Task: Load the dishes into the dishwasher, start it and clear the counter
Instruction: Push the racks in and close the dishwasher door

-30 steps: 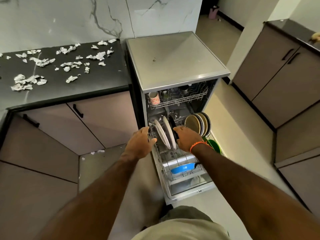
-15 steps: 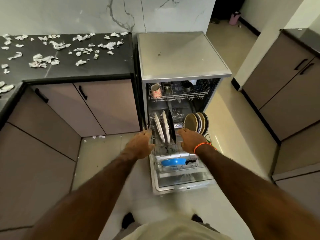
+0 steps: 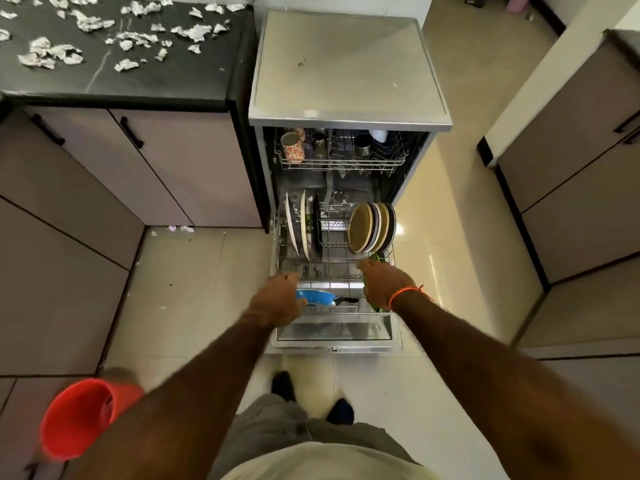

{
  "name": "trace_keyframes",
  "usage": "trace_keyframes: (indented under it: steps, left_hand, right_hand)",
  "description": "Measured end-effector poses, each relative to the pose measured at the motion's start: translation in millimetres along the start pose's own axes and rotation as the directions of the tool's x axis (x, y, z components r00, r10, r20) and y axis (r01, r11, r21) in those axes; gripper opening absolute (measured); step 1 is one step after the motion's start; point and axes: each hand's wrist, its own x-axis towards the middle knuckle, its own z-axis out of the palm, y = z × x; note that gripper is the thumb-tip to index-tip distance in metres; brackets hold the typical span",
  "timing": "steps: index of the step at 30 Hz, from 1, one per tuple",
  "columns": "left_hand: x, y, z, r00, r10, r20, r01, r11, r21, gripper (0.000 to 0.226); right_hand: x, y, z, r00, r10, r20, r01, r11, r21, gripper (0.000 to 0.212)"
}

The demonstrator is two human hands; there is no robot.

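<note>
The dishwasher (image 3: 346, 71) stands open with its door (image 3: 332, 336) down and the lower rack (image 3: 332, 261) pulled out. White and dark plates (image 3: 304, 223) stand upright at the rack's left, and a stack of tan plates (image 3: 362, 226) leans at its right. A blue pan (image 3: 317, 296) lies at the front. My left hand (image 3: 277, 299) hovers at the rack's front left, overlapping the pan's edge, its fingers hidden. My right hand (image 3: 384, 285) reaches palm down over the front right, above a green dish (image 3: 375, 258). The upper rack (image 3: 343, 164) holds a patterned mug (image 3: 292, 147) and cups.
The black counter (image 3: 173, 77) on the left is strewn with several crumpled foil scraps (image 3: 197, 31), and a few lie on the floor (image 3: 180, 228). An orange bucket (image 3: 79, 417) sits at lower left. Cabinets (image 3: 571, 168) line the right side.
Both hands have drawn back from the upright plates to the front edge of the lower rack. The view has risen and pulled back, bringing the orange bucket into sight.
</note>
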Motion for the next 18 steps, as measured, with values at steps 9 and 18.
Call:
trace_keyframes:
  steps: [9, 18]
  left_hand:
    - [56, -5, 75, 0.987, 0.033, 0.157, -0.049, 0.994, 0.098, 0.072]
    - [185, -86, 230, 0.983, 0.033, 0.178, -0.081, 0.959, 0.271, 0.079]
  right_hand:
    - [38, 54, 78, 0.990, 0.082, 0.112, -0.084, 0.996, 0.007, 0.065]
    - [171, 113, 237, 0.980, -0.015, 0.198, 0.016, 1.000, -0.005, 0.060]
